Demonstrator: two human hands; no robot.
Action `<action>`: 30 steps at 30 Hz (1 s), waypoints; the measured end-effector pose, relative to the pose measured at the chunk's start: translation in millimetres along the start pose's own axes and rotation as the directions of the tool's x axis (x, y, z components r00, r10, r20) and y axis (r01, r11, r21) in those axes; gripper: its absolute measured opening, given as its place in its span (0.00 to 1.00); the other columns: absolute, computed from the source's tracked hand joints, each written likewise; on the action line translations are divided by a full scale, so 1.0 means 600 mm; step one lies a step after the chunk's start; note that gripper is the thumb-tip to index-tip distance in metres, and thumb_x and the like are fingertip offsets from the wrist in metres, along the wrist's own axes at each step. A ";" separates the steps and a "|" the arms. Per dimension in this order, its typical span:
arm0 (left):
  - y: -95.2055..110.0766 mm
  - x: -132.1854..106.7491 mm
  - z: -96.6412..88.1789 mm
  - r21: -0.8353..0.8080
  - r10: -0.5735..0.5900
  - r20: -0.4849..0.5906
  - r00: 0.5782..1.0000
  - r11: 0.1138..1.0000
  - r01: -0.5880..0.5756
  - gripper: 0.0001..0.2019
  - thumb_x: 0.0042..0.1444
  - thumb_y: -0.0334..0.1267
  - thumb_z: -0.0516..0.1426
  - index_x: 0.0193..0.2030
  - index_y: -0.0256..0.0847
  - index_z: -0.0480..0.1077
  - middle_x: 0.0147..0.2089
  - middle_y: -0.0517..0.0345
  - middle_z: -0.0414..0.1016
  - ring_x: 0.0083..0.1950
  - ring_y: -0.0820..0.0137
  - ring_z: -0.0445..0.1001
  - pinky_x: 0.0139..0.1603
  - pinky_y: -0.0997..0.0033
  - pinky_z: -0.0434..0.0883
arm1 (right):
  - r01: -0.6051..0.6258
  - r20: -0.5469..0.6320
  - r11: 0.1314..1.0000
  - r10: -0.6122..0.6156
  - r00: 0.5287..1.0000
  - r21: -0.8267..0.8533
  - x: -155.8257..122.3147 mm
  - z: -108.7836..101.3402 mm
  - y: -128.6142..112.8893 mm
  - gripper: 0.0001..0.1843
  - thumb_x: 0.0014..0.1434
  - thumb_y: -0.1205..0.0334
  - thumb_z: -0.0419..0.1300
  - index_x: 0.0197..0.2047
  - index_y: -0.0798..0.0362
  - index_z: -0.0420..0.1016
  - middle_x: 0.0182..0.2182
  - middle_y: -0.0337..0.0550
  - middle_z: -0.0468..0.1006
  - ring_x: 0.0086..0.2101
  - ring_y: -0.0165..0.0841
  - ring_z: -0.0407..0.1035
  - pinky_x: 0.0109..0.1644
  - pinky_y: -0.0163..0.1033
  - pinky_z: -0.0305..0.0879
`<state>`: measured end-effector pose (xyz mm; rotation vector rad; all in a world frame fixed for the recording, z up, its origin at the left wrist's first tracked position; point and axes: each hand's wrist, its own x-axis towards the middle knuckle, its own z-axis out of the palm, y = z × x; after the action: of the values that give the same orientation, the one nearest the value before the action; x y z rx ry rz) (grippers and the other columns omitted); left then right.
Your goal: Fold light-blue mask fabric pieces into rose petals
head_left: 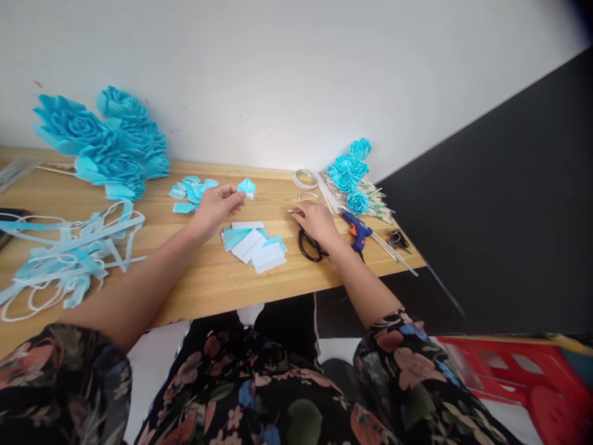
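Pinching folded blue piece (pixel 246 187) w/ our L hand (pixel 221 204), thumb + index closed on its white edge. Our R hand (pixel 315 221): fingers curled, tips nearly together at white bit (pixel 291 211), can't tell if gripped. Paper rects (pixel 250 246) below, btwn both hands' fingers; scissors (pixel 301 242) just under R fingers.

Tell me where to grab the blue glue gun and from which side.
The blue glue gun is probably best gripped by its handle, coming from the near edge of the table: the handle points that way, while the nozzle points away to the left.
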<state>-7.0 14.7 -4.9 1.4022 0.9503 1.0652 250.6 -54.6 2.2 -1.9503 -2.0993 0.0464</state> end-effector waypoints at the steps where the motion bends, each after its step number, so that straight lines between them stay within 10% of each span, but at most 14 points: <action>1: 0.000 0.000 0.000 -0.002 -0.004 0.002 1.000 1.000 0.004 0.10 0.49 0.42 0.62 0.26 0.38 0.70 0.25 0.60 0.71 0.25 0.76 0.67 0.29 0.74 0.65 | -0.011 0.003 1.000 0.011 1.000 -0.030 0.001 0.002 -0.005 0.10 0.63 0.62 0.57 0.43 0.53 0.79 0.43 0.50 0.82 0.43 0.42 0.75 0.44 0.42 0.65; 9: 0.009 -0.002 0.001 -0.016 -0.016 -0.008 1.000 1.000 0.016 0.09 0.48 0.41 0.62 0.25 0.38 0.70 0.25 0.59 0.72 0.25 0.76 0.66 0.28 0.74 0.64 | -0.105 -0.055 0.983 0.098 0.994 -0.150 0.009 0.023 -0.021 0.12 0.64 0.64 0.52 0.40 0.53 0.78 0.41 0.52 0.81 0.40 0.42 0.73 0.39 0.40 0.60; 22: 0.012 -0.005 0.003 -0.006 -0.020 0.020 1.000 1.000 0.020 0.09 0.50 0.41 0.61 0.25 0.38 0.70 0.26 0.59 0.71 0.26 0.76 0.66 0.28 0.73 0.64 | -0.205 -0.114 0.923 0.254 0.961 0.325 0.017 0.053 0.020 0.11 0.62 0.56 0.54 0.35 0.52 0.74 0.33 0.45 0.81 0.35 0.37 0.73 0.41 0.39 0.63; 30: 0.013 -0.007 0.006 -0.018 -0.050 0.050 0.997 0.999 0.051 0.11 0.48 0.42 0.63 0.25 0.38 0.69 0.25 0.59 0.72 0.26 0.76 0.66 0.29 0.74 0.64 | -0.068 -0.188 0.726 0.266 0.946 0.685 0.015 0.044 0.002 0.11 0.61 0.55 0.54 0.37 0.53 0.71 0.31 0.41 0.78 0.31 0.30 0.70 0.38 0.36 0.65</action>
<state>-5.0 9.2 2.2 1.3759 0.9326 0.9951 245.8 -41.4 -21.7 -1.5656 -1.4250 0.4780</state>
